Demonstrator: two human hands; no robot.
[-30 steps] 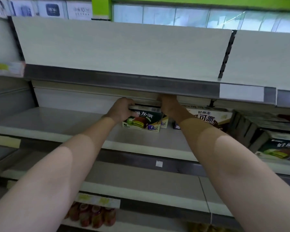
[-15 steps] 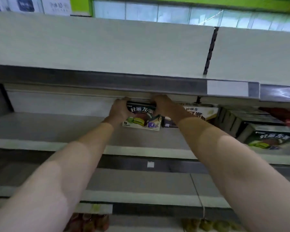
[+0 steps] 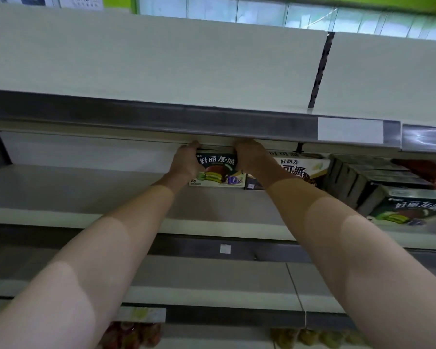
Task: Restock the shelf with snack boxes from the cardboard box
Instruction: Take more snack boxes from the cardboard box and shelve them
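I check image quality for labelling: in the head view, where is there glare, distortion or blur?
Head view: glare streaks the price rail at right; wide-angle lens bows the shelf edges; dim shadow beneath the upper shelf; the held snack box prints legibly, bottom-shelf goods blurred.

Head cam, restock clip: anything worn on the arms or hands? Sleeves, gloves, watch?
Nothing worn is visible. The left hand and right hand are bare, with no gloves. Both forearms are bare to the frame edge: no sleeves, watch or bands. Fingers are partly hidden, so rings cannot be ruled out.

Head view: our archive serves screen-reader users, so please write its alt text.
Both hands, left hand and right hand, grip a dark green snack box at its sides on a store shelf, beside a white snack box.
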